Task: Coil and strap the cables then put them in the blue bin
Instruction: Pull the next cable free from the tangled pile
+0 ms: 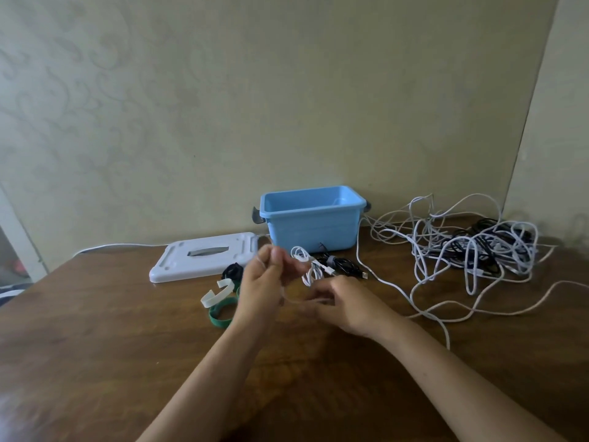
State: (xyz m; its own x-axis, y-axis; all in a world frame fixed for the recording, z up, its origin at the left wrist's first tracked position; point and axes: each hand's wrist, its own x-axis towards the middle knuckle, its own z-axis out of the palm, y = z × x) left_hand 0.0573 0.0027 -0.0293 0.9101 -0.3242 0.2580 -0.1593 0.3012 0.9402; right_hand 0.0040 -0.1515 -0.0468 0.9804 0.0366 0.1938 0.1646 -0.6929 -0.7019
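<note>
My left hand (pixel 264 282) is raised over the table middle, its fingers pinched on a thin white cable (pixel 291 298) looped around them. My right hand (pixel 347 306) is lower and to the right, and it grips the same white cable, which trails off right across the table. The blue bin (pixel 314 229) stands open at the back against the wall. In front of it lie a small white coiled cable (pixel 307 261) and a black strapped coil (pixel 339 264). White, green and black straps (pixel 220 301) lie left of my left hand.
A big tangle of white and black cables (pixel 478 247) covers the table's right side. The bin's white lid (pixel 204 256) lies flat to the left of the bin. The wooden table (pixel 95 346) ends at its left edge.
</note>
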